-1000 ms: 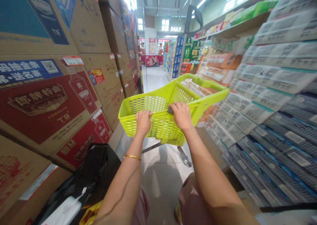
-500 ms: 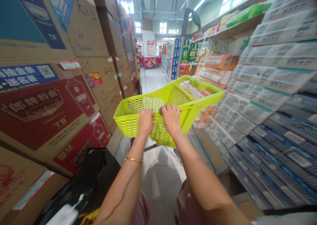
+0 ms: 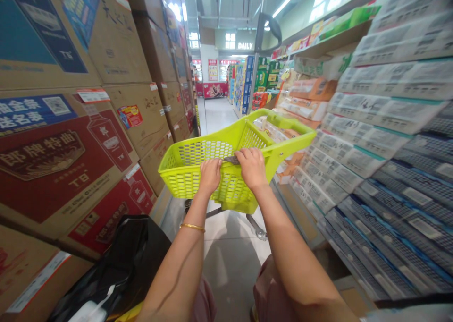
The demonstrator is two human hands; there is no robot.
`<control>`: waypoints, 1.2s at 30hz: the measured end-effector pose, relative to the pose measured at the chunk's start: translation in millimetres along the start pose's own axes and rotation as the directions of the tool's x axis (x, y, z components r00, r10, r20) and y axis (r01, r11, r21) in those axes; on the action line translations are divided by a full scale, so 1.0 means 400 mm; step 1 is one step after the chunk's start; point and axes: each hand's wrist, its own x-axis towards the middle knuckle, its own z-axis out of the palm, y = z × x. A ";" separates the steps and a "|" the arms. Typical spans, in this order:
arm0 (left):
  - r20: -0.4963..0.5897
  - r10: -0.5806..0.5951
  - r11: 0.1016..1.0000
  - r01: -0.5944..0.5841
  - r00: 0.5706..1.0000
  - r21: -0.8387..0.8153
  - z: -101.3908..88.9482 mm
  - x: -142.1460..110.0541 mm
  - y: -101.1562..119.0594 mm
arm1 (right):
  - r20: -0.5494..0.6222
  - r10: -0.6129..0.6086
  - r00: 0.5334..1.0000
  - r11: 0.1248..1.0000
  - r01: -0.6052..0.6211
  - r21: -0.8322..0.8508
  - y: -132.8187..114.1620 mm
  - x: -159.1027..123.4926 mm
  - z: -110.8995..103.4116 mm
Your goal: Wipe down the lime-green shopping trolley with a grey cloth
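Observation:
A lime-green shopping cart (image 3: pixel 180 182) with slotted plastic walls stands sideways in front of me. My left hand (image 3: pixel 211 174) is closed over the near rim of its basket, fingertips curled onto the edge. Just right of it, my right hand (image 3: pixel 252 167) also closes over that rim. A dark grey, cloth-like strip (image 3: pixel 231 160) lies along the rim between the hands and runs under my right fingers; its exact kind is unclear. Clear packages (image 3: pixel 265 126) show through the cart's opening at the right end, though whether they are in it or behind it I cannot tell.
Stacked liquor cartons (image 3: pixel 46 156) rise on the left, with a black bag (image 3: pixel 130 246) below them. Wrapped paper packs (image 3: pixel 382 114) are piled on the right. A metal pole (image 3: pixel 260 62) with a dark looped handle stands behind the cart. Tiled aisle floor (image 3: pixel 215 112) runs beyond.
My right hand slid left along the rim, then partly back right. My left hand shifted right, so the hands are closer together. More of the grey strip shows. The cart appears further left in view.

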 end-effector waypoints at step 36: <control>-0.002 -0.025 0.998 0.025 1.000 0.051 0.005 -0.008 0.034 | 0.002 0.005 1.000 1.000 -0.005 -0.019 -0.067 -0.010 0.022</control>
